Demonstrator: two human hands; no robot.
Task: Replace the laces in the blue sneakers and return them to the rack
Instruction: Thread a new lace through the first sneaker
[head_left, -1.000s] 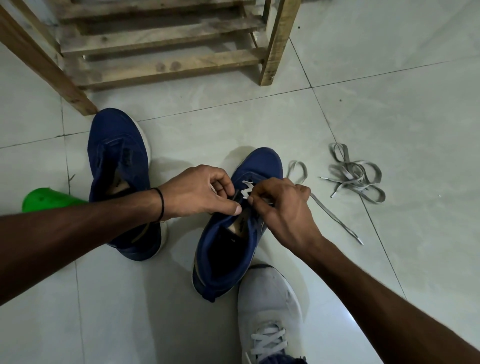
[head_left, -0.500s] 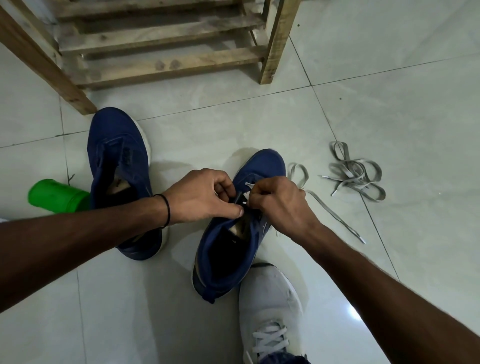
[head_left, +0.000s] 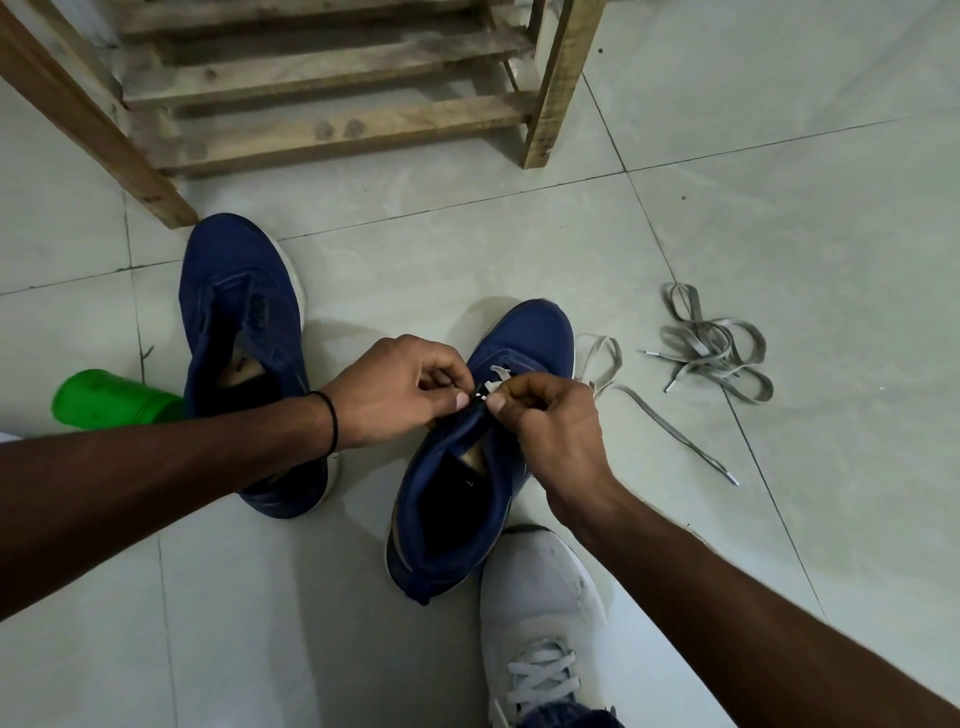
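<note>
Right now, mid-frame, my left hand (head_left: 395, 389) and right hand (head_left: 550, 415) meet, both pinching the tip of the lace (head_left: 497, 373) at an eyelet of the blue sneaker (head_left: 457, 483) to feed it through, while its mate (head_left: 239, 312) waits left, below the rack (head_left: 322, 88).

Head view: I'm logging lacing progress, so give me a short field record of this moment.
Sneaker in work: dark blue fabric sneaker, middle, on tiled floor
Left hand: pinches its eyelet edge
Right hand: pinches flat grey lace at the eyelets
Other blue sneaker: left, no lace visible
Spare grey lace bundle: on floor, right
Wooden slatted rack: beyond both sneakers
</note>
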